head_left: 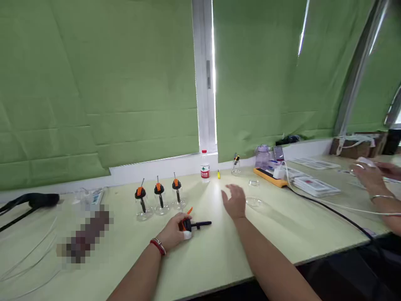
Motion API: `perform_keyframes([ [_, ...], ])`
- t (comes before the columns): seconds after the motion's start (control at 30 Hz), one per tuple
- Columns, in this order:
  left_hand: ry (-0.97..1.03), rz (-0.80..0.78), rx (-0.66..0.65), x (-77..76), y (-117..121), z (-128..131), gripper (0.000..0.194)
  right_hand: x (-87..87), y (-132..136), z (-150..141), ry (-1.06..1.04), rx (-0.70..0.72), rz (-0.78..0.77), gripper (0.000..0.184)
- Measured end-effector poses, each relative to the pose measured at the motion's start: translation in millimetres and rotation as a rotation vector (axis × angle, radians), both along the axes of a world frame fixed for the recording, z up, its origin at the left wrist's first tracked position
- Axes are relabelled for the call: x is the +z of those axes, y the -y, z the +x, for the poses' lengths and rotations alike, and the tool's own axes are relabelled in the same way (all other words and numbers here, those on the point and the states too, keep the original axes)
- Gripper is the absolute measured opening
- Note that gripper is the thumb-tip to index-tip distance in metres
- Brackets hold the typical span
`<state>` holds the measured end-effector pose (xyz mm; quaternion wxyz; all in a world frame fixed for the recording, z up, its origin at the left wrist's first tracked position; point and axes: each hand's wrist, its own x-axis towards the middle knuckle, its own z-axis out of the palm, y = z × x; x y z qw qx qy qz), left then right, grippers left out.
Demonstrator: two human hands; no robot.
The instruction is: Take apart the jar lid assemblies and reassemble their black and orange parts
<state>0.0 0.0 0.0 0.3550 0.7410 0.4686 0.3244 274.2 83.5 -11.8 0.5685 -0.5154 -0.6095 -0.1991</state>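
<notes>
My left hand is closed around a black-and-orange jar top; its black stem points right, and an orange tab sticks up behind. A white wrap covers one fingertip of that hand. My right hand is raised over the table, holding nothing, with thumb and fingers apart. Beside it on the right lies a clear glass piece. Beyond my left hand, three clear jars stand in a row, including a left jar and a middle jar, each with a black-and-orange top and a thin metal rod.
A red-capped water bottle stands by the window ledge, near a small yellow item. To the right are an orange power strip, a purple-tinted jug, and stacked white cards. Another person's hands work at far right.
</notes>
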Motion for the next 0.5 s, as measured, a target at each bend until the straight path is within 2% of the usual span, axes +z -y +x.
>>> perform_keyframes([
  [0.07, 0.019, 0.001, 0.002, -2.3, -2, -2, 0.049, 2.9, 3, 19, -0.179, -0.176, 0.037, 0.049],
  [0.13, 0.051, -0.001, 0.013, -4.8, -4, -4, 0.048, 3.2, 4, 35, -0.34, -0.313, -0.011, 0.069],
  [0.23, 0.124, -0.01, 0.049, -7.6, -6, -6, 0.047, -2.0, 3, 54, -0.553, -0.453, -0.253, 0.092],
  [0.3, 0.175, -0.011, 0.071, -7.6, -5, -7, 0.045, -6.4, 1, 62, -0.61, -0.469, -0.479, 0.095],
  [0.37, 0.22, 0.003, 0.093, -5.8, -4, -7, 0.043, -9.1, -1, 67, -0.59, -0.447, -0.661, 0.088],
  [0.43, 0.262, 0.018, 0.118, -2.5, -3, -8, 0.043, -9.6, -2, 70, -0.547, -0.441, -0.757, 0.078],
  [0.5, 0.314, 0.019, 0.141, 1.1, -1, -8, 0.044, -8.6, -2, 71, -0.521, -0.451, -0.789, 0.072],
])
